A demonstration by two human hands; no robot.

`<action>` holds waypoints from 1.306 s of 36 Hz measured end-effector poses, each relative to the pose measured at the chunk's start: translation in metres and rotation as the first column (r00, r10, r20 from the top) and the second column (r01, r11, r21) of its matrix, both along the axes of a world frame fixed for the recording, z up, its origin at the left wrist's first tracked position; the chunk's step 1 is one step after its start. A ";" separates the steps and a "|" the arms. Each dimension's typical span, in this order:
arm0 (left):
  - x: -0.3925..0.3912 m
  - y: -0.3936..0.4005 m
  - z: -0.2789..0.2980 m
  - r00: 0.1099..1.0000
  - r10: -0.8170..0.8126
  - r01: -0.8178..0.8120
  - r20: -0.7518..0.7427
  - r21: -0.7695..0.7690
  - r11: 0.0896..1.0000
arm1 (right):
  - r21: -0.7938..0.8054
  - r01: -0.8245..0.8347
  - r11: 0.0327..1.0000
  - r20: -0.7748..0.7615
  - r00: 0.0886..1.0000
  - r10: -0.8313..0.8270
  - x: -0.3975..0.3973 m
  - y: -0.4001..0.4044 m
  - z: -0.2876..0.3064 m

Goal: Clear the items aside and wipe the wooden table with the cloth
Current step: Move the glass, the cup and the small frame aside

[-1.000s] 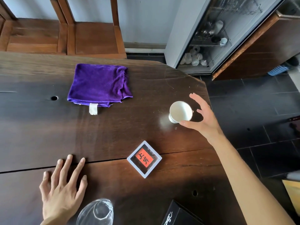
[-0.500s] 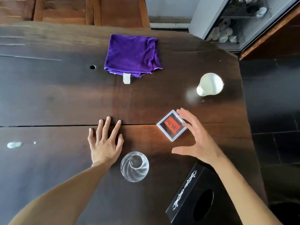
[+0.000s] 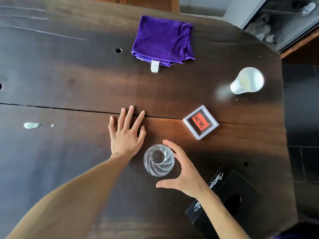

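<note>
Cloth [image 3: 163, 40]: purple, folded, rumpled, white tag at near edge, lying at far side of dark wooden tabletop [image 3: 69, 75]. Left hand [image 3: 126, 133] flat, fingers spread. Right hand [image 3: 183, 171] cupped, spread beside glass [image 3: 158, 160]; contact unclear.

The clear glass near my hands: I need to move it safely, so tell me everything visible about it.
The clear glass stands upright on the wooden table, seen from above. It looks like transparent glass with swirled ribs and appears empty. The right hand cups round its right side, not clearly gripping; the left hand lies flat just beside it.
</note>
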State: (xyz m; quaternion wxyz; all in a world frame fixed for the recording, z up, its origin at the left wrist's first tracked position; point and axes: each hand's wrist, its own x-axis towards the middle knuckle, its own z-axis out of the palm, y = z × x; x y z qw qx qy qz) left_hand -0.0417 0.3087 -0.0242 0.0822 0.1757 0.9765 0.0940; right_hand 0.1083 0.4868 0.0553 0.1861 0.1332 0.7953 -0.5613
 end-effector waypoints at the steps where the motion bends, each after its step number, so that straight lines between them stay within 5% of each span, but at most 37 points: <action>1: 0.000 0.000 -0.001 1.000 -0.001 0.001 -0.004 -0.001 1.000 | -0.003 0.033 0.999 -0.012 0.999 -0.033 0.000 -0.005 -0.003; 15: 0.000 0.001 -0.001 1.000 -0.004 0.004 -0.028 0.001 1.000 | -0.057 0.290 0.955 -0.102 0.950 -0.295 -0.003 -0.027 -0.008; 30: 0.000 0.000 0.004 1.000 0.002 -0.002 0.002 -0.019 1.000 | -0.023 0.461 0.887 -0.207 0.866 -0.455 -0.010 0.051 0.025; 47: 0.001 0.002 0.004 1.000 0.023 -0.023 0.002 -0.063 0.998 | 0.038 0.763 0.645 -0.210 0.637 -0.742 0.030 0.157 0.027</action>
